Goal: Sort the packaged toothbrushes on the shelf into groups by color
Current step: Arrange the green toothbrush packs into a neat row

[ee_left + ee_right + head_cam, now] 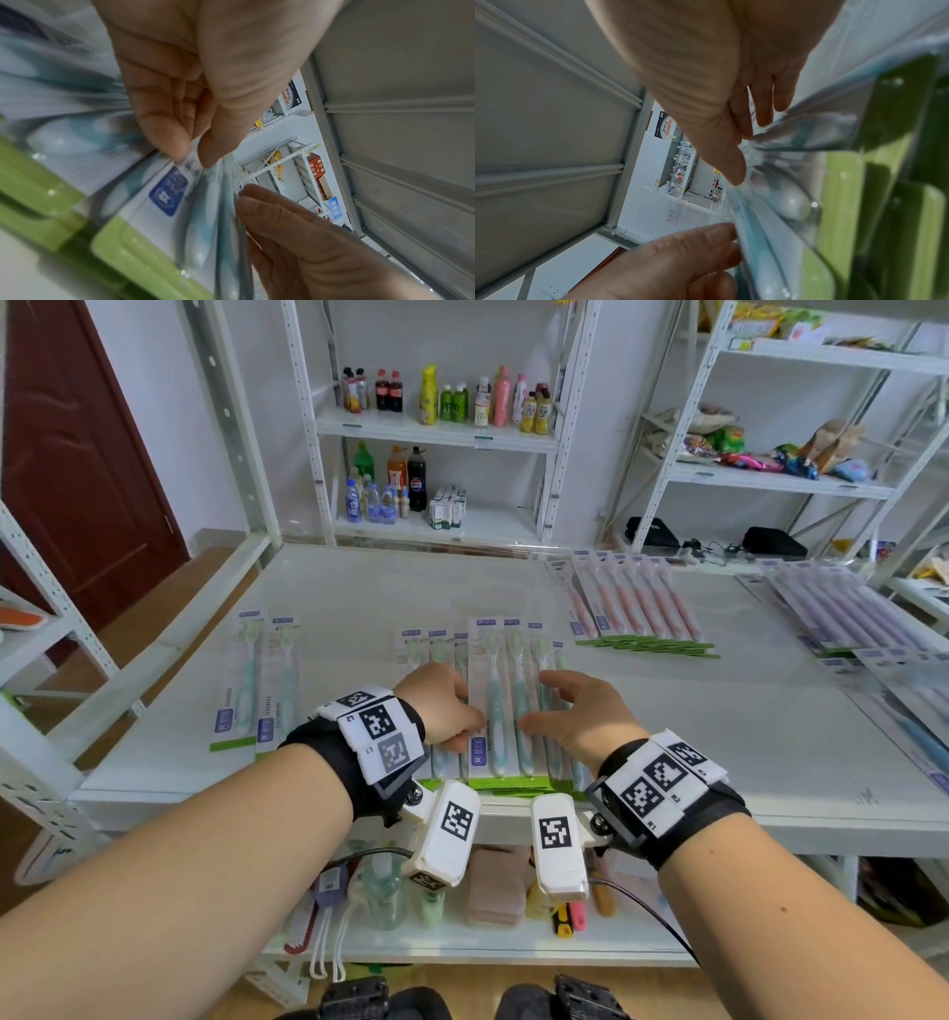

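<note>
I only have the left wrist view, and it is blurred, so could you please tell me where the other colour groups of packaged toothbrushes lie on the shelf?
Observer: The pink toothbrush packs lie in a row at the back, to the right of the teal toothbrush packs in the front middle.
Operator: Thank you. And the purple ones?
Observer: The purple toothbrush packs lie fanned out at the far right.
Operator: Are any teal ones left outside the main group?
Observer: Yes, two separate teal packs lie side by side on the left of the white metal shelf.
</note>
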`<state>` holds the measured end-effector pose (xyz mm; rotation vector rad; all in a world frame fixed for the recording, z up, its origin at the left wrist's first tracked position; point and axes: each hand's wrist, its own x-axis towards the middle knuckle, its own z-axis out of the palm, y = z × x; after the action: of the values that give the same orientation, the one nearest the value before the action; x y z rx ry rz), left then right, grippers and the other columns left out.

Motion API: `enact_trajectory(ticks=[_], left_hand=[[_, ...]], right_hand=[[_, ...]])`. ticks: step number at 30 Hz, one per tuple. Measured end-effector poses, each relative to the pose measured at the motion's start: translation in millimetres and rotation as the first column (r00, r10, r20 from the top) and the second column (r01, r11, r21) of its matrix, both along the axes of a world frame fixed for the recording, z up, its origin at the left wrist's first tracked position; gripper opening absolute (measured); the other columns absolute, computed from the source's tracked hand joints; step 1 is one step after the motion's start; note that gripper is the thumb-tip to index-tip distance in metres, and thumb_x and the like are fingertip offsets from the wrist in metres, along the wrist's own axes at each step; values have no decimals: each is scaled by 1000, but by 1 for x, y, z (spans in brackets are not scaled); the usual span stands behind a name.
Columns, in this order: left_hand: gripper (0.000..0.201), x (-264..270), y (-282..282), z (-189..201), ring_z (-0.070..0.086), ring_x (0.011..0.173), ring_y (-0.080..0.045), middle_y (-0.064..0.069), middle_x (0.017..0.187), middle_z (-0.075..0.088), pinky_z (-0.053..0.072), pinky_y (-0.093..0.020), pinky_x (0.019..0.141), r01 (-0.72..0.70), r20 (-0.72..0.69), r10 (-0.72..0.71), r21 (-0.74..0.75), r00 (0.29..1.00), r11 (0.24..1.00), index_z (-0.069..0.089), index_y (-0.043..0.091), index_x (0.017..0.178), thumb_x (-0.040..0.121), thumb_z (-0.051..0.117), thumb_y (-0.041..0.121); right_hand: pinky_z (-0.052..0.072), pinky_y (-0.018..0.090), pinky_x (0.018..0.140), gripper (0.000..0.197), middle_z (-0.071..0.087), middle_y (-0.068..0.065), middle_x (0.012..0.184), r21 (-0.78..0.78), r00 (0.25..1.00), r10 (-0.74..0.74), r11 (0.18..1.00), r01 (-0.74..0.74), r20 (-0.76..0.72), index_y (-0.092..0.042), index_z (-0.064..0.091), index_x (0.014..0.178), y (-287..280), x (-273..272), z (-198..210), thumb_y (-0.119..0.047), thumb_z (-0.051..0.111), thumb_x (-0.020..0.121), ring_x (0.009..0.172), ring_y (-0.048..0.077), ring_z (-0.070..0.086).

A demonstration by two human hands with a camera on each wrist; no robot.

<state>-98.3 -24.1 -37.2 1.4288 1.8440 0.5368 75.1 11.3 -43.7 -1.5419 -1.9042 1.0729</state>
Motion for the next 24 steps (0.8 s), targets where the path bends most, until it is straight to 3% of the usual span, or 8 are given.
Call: enact_trajectory(ticks=[5, 7, 9, 11, 13, 17, 21, 24], left_hand=[[8, -5, 0, -1, 69, 64, -19, -13, 80, 72, 58, -40, 80, -3, 42, 3, 6, 999, 1000, 56, 14, 80, 86, 61, 14], [8, -9, -2, -1, 68, 60, -16, -9, 74, 69, 58, -40, 80, -44, 92, 43, 12, 995, 999, 54, 15, 89, 86, 61, 13], [29, -17, -3, -2, 67, 60, -17, -9, 73, 67, 58, -37, 81, -100, 142, 96, 23, 985, 995, 53, 11, 114, 86, 61, 11], [42, -29, -7, 0, 65, 56, -15, -8, 72, 65, 58, -31, 70, -159, 181, 149, 42, 972, 986, 50, 4, 126, 86, 61, 8], [41, -43, -12, 1, 61, 51, -15, -8, 69, 63, 55, -26, 59, -214, 189, 196, 79, 962, 974, 51, 2, 125, 86, 61, 7], [35, -81, -28, 2, 56, 49, -17, -7, 65, 61, 48, -25, 56, -326, 141, 307, 139, 941, 935, 56, 2, 119, 84, 62, 8], [34, -120, -49, -1, 55, 52, -19, -7, 73, 63, 46, -26, 56, -424, 81, 417, 162, 905, 891, 57, 6, 117, 84, 62, 11], [36, -144, -65, -3, 59, 61, -25, -13, 95, 66, 50, -31, 68, -455, 54, 452, 164, 890, 875, 57, 7, 119, 83, 63, 12]], right_hand=[[33, 22, 94, 67, 48, 4, 141, 18, 1000, -14, 1000, 14, -18, -16, 47, 136, -1, -2, 2, -18, 76, 76, 129, 18, 44], [33, 21, 91, 65, 49, 3, 140, 28, 999, -14, 999, 15, -33, -17, 48, 135, -1, -4, 4, -17, 76, 77, 128, 18, 45], [33, 23, 93, 63, 48, 3, 140, 42, 999, -11, 999, 12, -38, -19, 49, 135, -1, -7, 6, -18, 75, 77, 129, 18, 43], [32, 24, 95, 62, 47, 4, 141, 60, 998, -6, 998, 9, -55, -20, 50, 134, -1, -11, 10, -18, 74, 77, 131, 18, 42], [32, 24, 94, 60, 49, 3, 139, 86, 997, 4, 996, 3, -83, -20, 52, 132, -1, -19, 15, -18, 75, 77, 129, 17, 43], [34, 24, 92, 56, 51, 2, 136, 119, 992, 50, 992, -37, -113, -22, 55, 129, -5, -45, 26, -19, 75, 77, 127, 15, 45], [36, 25, 91, 53, 55, -3, 129, 146, 982, 136, 982, -117, -128, -23, 56, 127, -12, -80, 33, -19, 74, 77, 116, 9, 48], [37, 24, 88, 52, 59, -5, 120, 144, 973, 191, 974, -173, -127, -21, 58, 125, -18, -108, 32, -20, 75, 76, 107, 8, 52]])
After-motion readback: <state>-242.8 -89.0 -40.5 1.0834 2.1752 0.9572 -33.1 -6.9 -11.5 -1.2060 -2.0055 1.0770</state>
